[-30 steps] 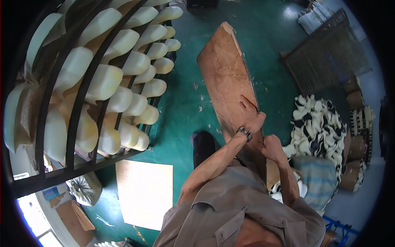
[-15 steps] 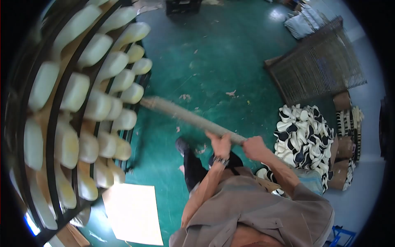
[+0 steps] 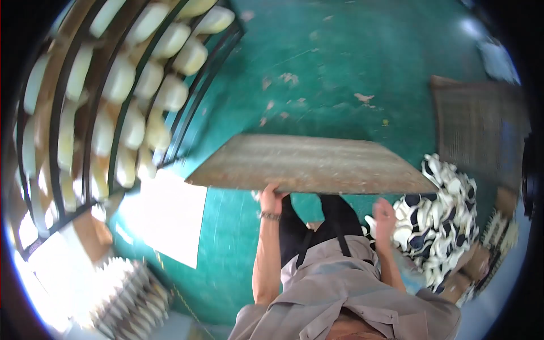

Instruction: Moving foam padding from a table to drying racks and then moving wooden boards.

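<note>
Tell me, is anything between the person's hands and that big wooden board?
Nothing visible for the left hand: it grips the near edge of the wooden board directly. The right hand hangs just below that edge; I cannot tell if it touches, but nothing sits between.

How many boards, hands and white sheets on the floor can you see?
wooden board: 1
hands, the left hand and the right hand: 2
white sheet on the floor: 1
Total: 4

Daylight glares white at the lower left, motion blur softens everything, and fisheye bending darkens the rim.
</note>
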Demonstrator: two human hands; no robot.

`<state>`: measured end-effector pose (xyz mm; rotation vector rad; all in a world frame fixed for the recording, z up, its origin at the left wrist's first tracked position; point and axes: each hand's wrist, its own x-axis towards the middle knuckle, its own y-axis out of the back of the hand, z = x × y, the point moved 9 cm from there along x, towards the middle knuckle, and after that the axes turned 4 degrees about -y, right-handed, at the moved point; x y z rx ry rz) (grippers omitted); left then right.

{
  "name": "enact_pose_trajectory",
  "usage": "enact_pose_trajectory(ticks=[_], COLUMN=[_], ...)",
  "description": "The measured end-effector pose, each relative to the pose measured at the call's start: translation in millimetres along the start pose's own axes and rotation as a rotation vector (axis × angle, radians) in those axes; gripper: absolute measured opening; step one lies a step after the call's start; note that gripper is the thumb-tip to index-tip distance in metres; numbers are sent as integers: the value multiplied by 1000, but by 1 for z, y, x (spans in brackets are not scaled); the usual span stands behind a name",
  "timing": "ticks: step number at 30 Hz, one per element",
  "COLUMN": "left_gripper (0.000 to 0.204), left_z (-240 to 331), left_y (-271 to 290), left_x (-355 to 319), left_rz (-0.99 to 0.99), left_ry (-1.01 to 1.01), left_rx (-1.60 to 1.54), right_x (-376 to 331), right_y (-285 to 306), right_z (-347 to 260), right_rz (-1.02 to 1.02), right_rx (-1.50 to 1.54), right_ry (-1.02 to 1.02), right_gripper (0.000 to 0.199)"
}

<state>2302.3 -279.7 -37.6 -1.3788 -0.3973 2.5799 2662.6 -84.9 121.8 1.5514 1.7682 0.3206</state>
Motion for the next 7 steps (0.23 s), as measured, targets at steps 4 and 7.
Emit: enact_pose_trajectory(ticks=[4,7], left_gripper=[17,20], left_z=[1,-7], left_y=[7,30], left_x=[-6,-4], left_rz=[-1,55], left_ry=[-29,-36], left_rx=[8,95], right_x=[39,89], right_y=[17,-24], right_z=[115,110], right_rz=[-126,-344], right_rx=[847,1081], right_ry=[-809,-691], right_gripper=[73,88])
